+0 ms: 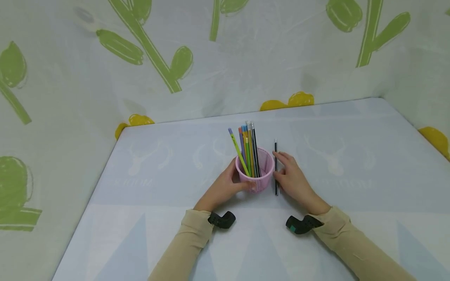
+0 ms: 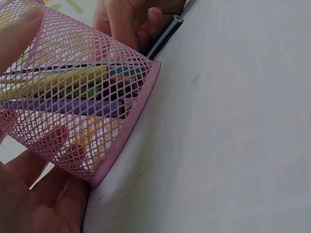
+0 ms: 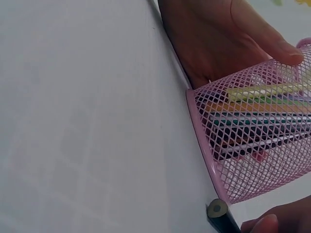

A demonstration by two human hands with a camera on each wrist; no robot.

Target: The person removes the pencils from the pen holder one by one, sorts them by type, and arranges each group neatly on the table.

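Note:
A pink mesh pencil cup (image 1: 265,183) stands upright on the table, holding several pencils (image 1: 247,150) in yellow-green, green, blue, orange and black. My left hand (image 1: 225,187) holds the cup around its left side, thumb across the front and fingers behind. Close to the cup's right side, a black pencil (image 1: 276,188) lies on the table, pointing away from me. My right hand (image 1: 293,179) has its thumb and fingertips bent over this pencil. In the right wrist view, the near end of the black pencil (image 3: 217,208) shows beside the cup's base.
A pale table cover (image 1: 168,222) with faint deer and triangle prints lies beneath everything. Behind it hangs a light backdrop (image 1: 246,70) with green leaves and yellow shapes. Each wrist carries a black camera mount, the left mount (image 1: 222,219) and the right mount (image 1: 303,224).

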